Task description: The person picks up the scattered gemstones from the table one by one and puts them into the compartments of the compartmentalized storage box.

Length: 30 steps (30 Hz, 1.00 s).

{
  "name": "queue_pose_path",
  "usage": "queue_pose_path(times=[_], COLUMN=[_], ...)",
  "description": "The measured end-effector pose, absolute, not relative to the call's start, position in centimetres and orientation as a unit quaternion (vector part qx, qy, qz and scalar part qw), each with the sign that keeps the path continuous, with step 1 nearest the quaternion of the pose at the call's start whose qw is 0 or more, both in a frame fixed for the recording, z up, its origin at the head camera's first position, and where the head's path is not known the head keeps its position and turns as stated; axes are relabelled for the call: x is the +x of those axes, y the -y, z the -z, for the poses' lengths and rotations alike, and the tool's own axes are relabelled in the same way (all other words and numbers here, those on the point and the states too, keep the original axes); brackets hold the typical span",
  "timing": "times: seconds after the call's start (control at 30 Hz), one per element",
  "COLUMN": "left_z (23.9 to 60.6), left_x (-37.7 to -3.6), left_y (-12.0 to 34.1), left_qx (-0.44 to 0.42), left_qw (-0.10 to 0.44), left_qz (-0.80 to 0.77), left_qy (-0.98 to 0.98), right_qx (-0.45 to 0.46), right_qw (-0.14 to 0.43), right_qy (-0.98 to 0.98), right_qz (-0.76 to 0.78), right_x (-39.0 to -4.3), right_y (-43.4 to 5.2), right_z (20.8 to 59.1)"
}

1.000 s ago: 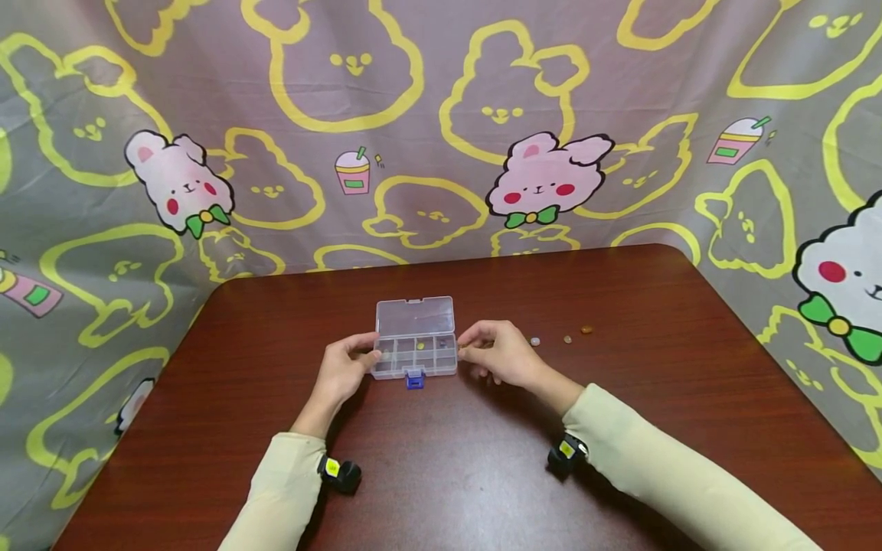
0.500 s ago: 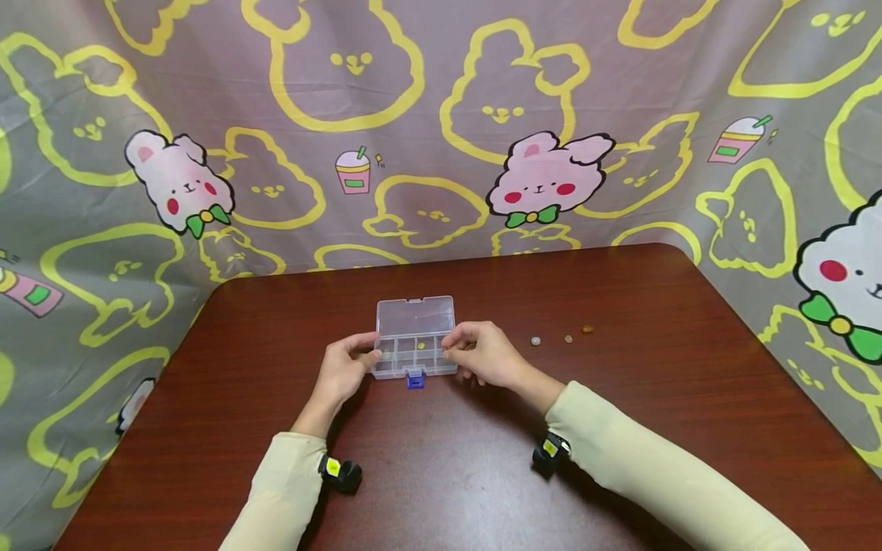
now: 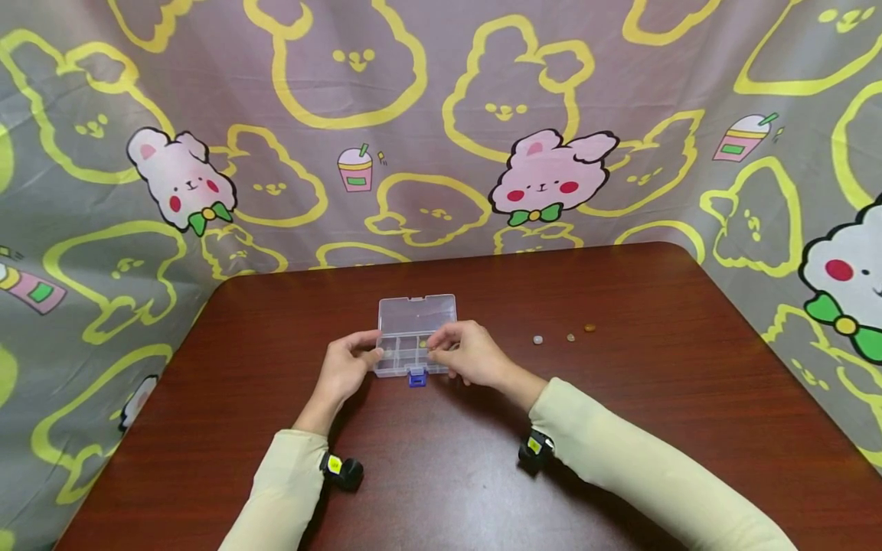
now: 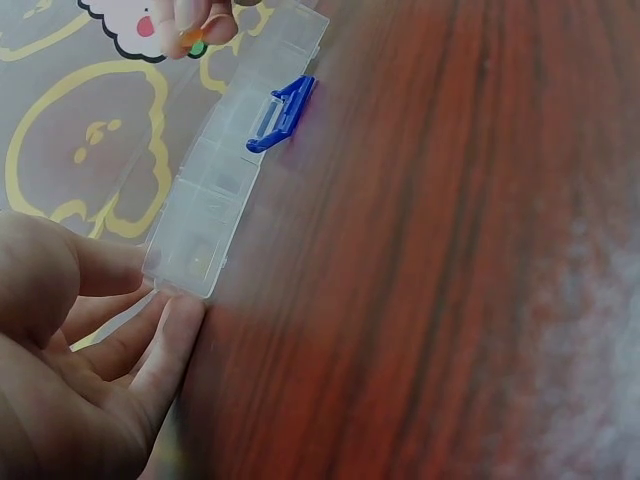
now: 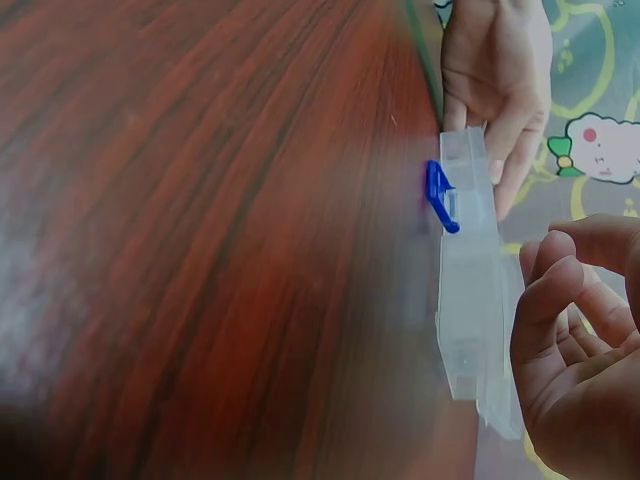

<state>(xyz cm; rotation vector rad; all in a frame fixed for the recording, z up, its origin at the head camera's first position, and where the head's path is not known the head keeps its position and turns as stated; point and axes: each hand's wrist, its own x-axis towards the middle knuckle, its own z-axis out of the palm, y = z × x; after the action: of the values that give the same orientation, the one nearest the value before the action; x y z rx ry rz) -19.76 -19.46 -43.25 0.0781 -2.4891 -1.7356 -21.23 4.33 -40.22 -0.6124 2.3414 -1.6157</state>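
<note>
Clear plastic forms the compartment box (image 3: 416, 337), which sits near the middle of the dark wooden table (image 3: 620, 428), lid laid open toward the far side and a blue latch (image 3: 416, 376) on its near edge; the left hand (image 3: 343, 371) steadies the box's left end, fingers nearly straight against it; the right hand (image 3: 466, 354) hovers over the right compartments, fingertips pinched on a small orange bead (image 4: 192, 38); three small beads (image 3: 563, 334) lie well right of the box.
</note>
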Motion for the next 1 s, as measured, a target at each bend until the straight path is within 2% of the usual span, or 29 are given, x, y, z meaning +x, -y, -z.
queue_pose_path(times=[1.0], left_z=[43.1], left_x=[-19.8], left_y=[19.6], left_qx=[0.034], left_qw=[0.037], left_qz=[0.576], left_qy=[0.816], right_qx=[-0.231], right_qw=[0.115], right_qy=[-0.811], right_qz=[0.526], right_x=[-21.3], right_y=[0.5], right_z=[39.8])
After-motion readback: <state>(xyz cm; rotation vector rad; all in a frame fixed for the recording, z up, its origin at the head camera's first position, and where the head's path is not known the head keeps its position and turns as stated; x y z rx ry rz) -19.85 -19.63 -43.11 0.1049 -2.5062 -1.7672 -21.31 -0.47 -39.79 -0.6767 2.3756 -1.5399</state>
